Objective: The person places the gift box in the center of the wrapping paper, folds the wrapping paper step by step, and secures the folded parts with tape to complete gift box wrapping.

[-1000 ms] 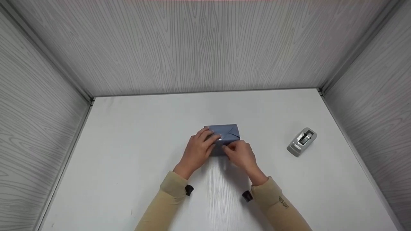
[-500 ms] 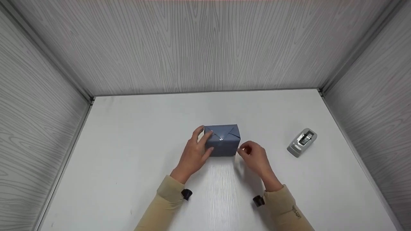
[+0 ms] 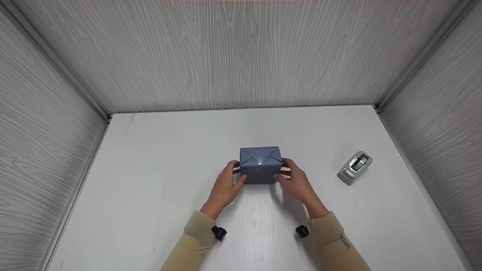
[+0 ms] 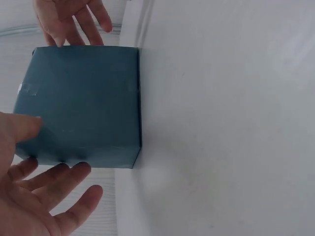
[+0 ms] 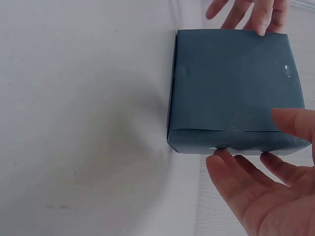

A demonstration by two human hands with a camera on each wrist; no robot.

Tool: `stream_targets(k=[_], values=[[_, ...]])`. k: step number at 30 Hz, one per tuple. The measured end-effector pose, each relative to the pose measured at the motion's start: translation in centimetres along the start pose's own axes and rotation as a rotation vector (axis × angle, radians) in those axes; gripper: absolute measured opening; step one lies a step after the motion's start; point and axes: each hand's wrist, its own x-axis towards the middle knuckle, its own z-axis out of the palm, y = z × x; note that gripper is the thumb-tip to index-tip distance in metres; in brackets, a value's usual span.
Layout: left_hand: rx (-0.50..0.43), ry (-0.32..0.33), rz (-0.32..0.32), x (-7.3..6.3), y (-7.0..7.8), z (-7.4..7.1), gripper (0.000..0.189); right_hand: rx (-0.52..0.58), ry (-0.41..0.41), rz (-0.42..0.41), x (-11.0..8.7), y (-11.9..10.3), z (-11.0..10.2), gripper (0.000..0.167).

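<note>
A box wrapped in blue-grey paper stands on the white table, folded flaps meeting on its top under a shiny strip of clear tape. My left hand holds its left side, thumb on the front face and fingers along the side. From the right, my right hand holds it the same way. In the left wrist view the left thumb lies on the box's smooth face. The right wrist view shows the right thumb at the near face and fingertips against the side.
A small grey device, which looks like a tape dispenser, lies on the right part of the white table. Grey wood-grain panels rise behind the table and at both sides.
My left hand has slid from the box's top to its left side. The right hand has moved from the front face to the right side, and now holds the box there.
</note>
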Motion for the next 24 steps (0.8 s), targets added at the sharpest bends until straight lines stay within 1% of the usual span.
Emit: stream_targets(k=[5, 8, 12, 16, 19, 24], values=[[-0.05, -0.006, -0.004, 0.3, -0.2, 0.2, 0.037, 0.016, -0.004, -0.013, 0.3, -0.1, 0.1, 0.056], [-0.047, 0.006, -0.016, 0.4, -0.2, 0.3, 0.035, 0.017, 0.002, -0.022, 0.3, -0.1, 0.2, 0.058], [-0.03, 0.032, -0.025, 0.3, -0.1, 0.4, 0.036, 0.021, 0.008, -0.024, 0.2, -0.3, 0.2, 0.066], [-0.019, 0.056, -0.018, 0.2, 0.2, 0.2, 0.037, 0.014, 0.015, -0.024, -0.2, -0.2, 0.1, 0.074], [-0.03, 0.055, -0.014, 0.1, 0.4, 0.1, 0.037, 0.02, 0.019, -0.012, -0.6, -0.1, 0.0, 0.076], [-0.033, 0.035, -0.006, -0.1, 0.4, 0.0, 0.034, 0.027, 0.003, 0.024, -1.0, 0.1, 0.0, 0.078]])
